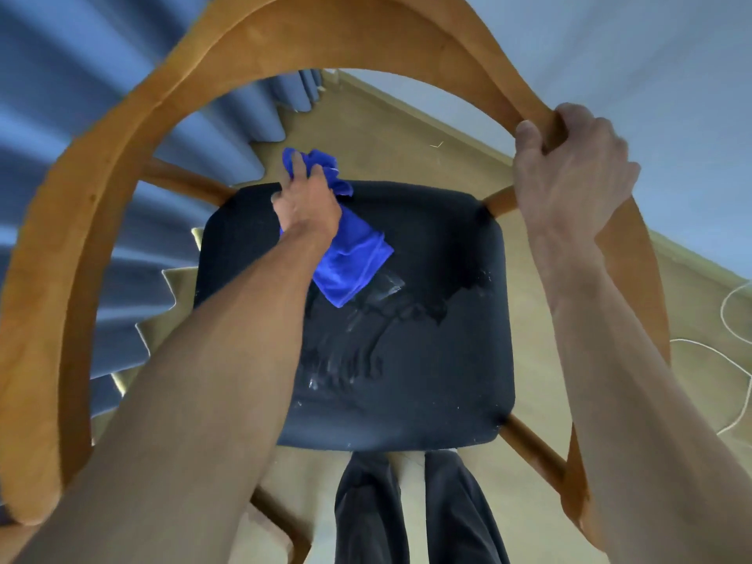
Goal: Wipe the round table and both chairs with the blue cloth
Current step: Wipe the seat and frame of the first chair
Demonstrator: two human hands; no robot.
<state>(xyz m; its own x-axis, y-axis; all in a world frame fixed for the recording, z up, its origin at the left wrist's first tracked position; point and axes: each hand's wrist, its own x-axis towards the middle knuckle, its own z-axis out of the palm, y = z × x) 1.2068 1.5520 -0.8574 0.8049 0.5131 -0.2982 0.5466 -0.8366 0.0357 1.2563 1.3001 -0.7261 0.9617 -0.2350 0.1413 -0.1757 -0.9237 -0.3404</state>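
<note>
My left hand (307,201) grips the blue cloth (350,258) on the far left of the chair's (122,164) dark seat (427,360). My right hand (569,173) clasps its curved wooden rail, far right.

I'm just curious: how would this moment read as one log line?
left hand grips blue cloth on chair seat | right hand grips wooden chair frame

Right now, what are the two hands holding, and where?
The left hand grips the blue cloth at its bunched top end. The right hand grips the chair's curved wooden frame on its right side.
</note>
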